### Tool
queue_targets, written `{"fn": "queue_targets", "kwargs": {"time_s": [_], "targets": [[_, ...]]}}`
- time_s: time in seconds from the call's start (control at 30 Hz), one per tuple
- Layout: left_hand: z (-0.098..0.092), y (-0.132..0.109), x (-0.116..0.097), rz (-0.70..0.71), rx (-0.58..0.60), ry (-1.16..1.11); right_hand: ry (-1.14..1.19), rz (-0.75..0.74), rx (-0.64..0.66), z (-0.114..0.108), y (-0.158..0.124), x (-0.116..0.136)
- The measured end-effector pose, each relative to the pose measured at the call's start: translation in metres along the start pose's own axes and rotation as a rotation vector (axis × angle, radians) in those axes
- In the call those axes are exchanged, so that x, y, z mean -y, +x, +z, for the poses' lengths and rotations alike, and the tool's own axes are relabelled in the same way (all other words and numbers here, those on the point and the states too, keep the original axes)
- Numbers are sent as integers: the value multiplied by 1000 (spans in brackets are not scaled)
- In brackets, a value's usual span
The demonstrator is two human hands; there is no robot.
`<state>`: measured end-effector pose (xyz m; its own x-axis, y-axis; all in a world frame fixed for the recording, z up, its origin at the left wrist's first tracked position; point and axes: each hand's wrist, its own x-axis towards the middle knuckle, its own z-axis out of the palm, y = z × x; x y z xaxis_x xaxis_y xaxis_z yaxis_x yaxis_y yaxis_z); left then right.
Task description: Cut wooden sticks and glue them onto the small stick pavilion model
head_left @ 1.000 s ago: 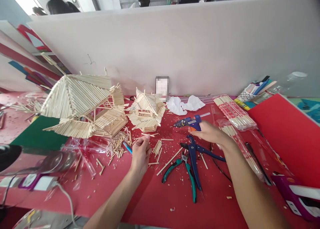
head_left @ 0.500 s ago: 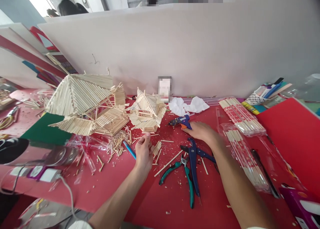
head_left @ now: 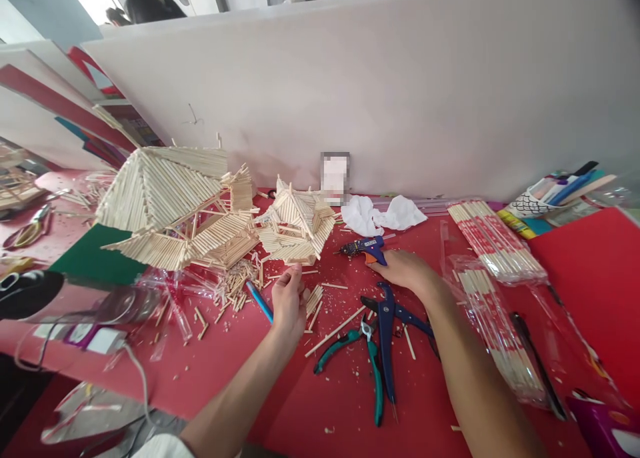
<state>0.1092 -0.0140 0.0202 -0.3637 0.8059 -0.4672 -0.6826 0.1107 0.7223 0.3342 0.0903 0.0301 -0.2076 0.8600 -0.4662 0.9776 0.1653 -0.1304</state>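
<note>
Left hand: the left hand (head_left: 290, 301) is in front of the small stick house (head_left: 295, 221), with thumb and fingers drawn together in a pinch. Whether a piece is between the tips, or whether they touch the base, I cannot tell.
Right hand: the right hand (head_left: 407, 271) is at the handle of the glue gun (head_left: 363, 246). Its fingers are partly hidden, so I cannot tell how firmly they close on it.
Glue gun: it is low over the red table (head_left: 310, 405), or resting on it, to the right of the small house, with the nozzle toward the house.
Big stick house: the big stick house (head_left: 175, 191) stands at the left, untouched by both hands.
Short sticks: some short sticks (head_left: 314, 299) lie just beside the left hand.
Cutting tools: the blue cutter (head_left: 387, 325) and the green-handled pliers (head_left: 376, 378) lie nearer to the person.
Work at the small house: I judge this to be the handling of the gun, between two pieces of joining. Such a moment calls for a steady left pinch and a hot nozzle kept away from the fingers.
</note>
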Motion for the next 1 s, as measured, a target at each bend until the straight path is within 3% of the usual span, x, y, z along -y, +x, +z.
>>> {"fn": "queue_targets", "kwargs": {"time_s": [1.0], "targets": [[4,6,3,-3,-34,-29,6,4,6,-4,-3,2]]}}
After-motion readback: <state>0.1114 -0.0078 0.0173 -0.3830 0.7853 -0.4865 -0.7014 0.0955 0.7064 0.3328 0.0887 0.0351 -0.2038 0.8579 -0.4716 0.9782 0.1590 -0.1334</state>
